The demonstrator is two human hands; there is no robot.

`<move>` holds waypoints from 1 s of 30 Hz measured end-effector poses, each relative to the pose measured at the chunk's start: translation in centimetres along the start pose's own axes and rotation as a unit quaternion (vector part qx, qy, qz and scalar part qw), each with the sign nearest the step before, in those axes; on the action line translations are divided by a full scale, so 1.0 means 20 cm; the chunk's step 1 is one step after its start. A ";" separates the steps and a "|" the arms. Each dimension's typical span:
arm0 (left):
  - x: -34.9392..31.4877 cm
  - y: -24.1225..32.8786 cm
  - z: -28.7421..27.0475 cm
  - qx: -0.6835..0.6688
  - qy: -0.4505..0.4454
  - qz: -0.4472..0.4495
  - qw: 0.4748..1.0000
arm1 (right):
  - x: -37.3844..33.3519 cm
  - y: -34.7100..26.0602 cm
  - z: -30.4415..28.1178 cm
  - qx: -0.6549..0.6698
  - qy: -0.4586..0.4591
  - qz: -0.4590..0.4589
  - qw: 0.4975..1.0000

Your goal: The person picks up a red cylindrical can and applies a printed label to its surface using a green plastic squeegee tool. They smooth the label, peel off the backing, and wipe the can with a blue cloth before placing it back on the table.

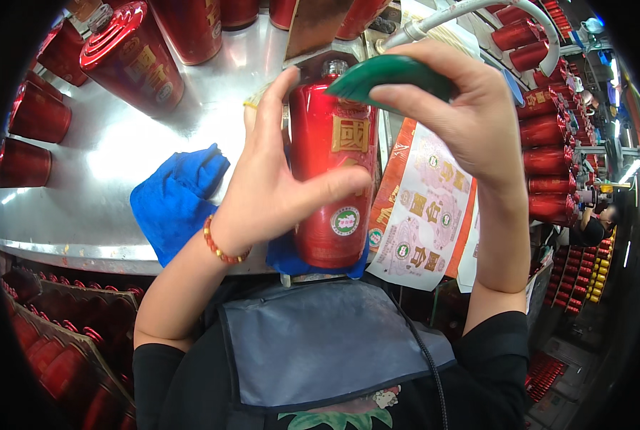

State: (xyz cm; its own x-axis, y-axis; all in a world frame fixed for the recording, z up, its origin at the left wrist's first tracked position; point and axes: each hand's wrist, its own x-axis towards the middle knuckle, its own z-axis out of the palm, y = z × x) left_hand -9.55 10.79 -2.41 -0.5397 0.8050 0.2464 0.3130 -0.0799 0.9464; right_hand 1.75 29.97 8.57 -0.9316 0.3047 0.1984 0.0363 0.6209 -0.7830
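A red bottle [323,236] with gold characters and a round green-and-white emblem rests in front of me, its clear neck pointing away. My left hand [266,175] is at the bottle's left side, fingers stretched out and thumb reaching across its front. A small yellow-edged pale piece [254,98] shows by those fingers; whether they hold it, I cannot tell. In my right hand [470,100] a curved green scraper [388,79] is pinched between thumb and fingers, its left end over the bottle's upper part.
Printed label sheets [424,215] lie right of the bottle. A blue cloth [180,197] sits on the metal table [108,208], with more red bottles [133,61] at the far left. A pale curved pipe [434,20] arches over the far right. Stacked red bottles [545,154] stand beyond my right arm.
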 end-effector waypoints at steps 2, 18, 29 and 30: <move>-0.06 0.03 0.01 0.049 -0.008 0.020 0.999 | -0.01 -0.01 0.01 -0.002 -0.024 -0.001 1.000; -0.10 0.00 0.06 0.035 0.010 0.066 0.997 | -0.05 0.10 0.01 -0.088 0.161 0.029 0.983; -0.10 0.01 0.05 0.052 -0.001 0.050 0.997 | -0.30 0.12 0.16 0.138 0.137 0.102 0.976; -0.10 0.01 0.04 0.087 0.000 0.065 0.994 | -0.28 0.18 0.14 0.161 0.134 0.137 0.968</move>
State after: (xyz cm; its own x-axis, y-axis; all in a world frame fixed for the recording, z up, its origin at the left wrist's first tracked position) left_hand -7.80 9.76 -2.97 -0.4861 0.7946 0.3638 0.5103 -0.0799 0.8563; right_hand 6.11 28.52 2.95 -0.7735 0.6299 0.0697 0.1136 0.2460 -0.9626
